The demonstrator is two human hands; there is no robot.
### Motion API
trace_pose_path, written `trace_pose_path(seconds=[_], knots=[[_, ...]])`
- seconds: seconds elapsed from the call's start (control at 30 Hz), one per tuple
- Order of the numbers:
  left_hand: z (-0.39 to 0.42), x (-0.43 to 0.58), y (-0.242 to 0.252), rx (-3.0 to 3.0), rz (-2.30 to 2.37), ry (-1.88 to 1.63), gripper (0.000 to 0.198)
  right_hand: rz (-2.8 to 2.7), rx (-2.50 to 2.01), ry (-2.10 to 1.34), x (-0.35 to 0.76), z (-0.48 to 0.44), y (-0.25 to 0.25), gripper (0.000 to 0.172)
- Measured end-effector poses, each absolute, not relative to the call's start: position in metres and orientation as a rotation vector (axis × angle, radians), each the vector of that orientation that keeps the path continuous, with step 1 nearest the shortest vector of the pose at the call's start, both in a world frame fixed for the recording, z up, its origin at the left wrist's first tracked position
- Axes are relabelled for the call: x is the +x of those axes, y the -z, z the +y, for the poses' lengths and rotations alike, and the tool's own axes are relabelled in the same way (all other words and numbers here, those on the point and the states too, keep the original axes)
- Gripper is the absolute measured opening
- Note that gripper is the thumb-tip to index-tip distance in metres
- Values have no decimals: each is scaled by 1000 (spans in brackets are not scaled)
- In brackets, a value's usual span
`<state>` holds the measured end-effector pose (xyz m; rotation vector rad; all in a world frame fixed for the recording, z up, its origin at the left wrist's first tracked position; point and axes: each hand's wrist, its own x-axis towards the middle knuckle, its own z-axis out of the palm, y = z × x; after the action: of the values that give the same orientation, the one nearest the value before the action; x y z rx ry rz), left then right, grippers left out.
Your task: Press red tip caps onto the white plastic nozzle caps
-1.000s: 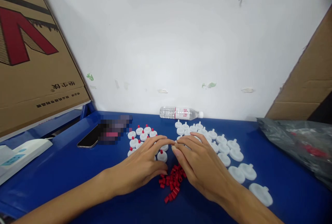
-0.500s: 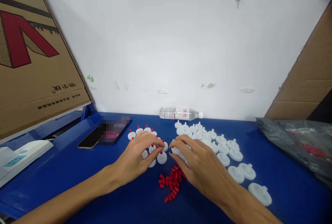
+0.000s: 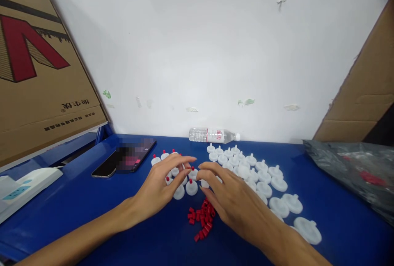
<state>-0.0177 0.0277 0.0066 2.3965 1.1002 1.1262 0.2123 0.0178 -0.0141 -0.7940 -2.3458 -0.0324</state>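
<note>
On my bench (image 3: 76,204), the phone (image 3: 123,162) lies left of centre. The bottle (image 3: 214,135) lies behind the discs (image 3: 264,176), loose caps (image 3: 201,216) before them.

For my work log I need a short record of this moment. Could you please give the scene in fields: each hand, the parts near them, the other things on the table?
Left hand: palm down over the red-capped white discs
Right hand: palm down, fingertips close to the left hand's, beside the loose red caps
Grasp: hidden, cannot tell
Right of the hands: plain white discs
Table: blue
Also on it: phone, water bottle lying on its side, grey bag
</note>
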Motion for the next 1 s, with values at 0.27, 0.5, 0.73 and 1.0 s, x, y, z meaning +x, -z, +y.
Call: trace_pose_path(seconds=[0.27, 0.5, 0.73, 1.0], knots=[[29, -17, -10, 2289, 1034, -1107, 16, -2286, -743, 125, 211, 17, 12, 27], [32, -19, -7, 2246, 1060, -1121, 14, -2225, -690, 161, 213, 16, 11, 35], [35, -22, 3, 2578, 903, -1075, 24, -2174, -533, 279, 213, 12, 2, 27], [21, -18, -9, 2504, 855, -942, 35, -2093, -455, 355, 209, 5, -1, 27]])
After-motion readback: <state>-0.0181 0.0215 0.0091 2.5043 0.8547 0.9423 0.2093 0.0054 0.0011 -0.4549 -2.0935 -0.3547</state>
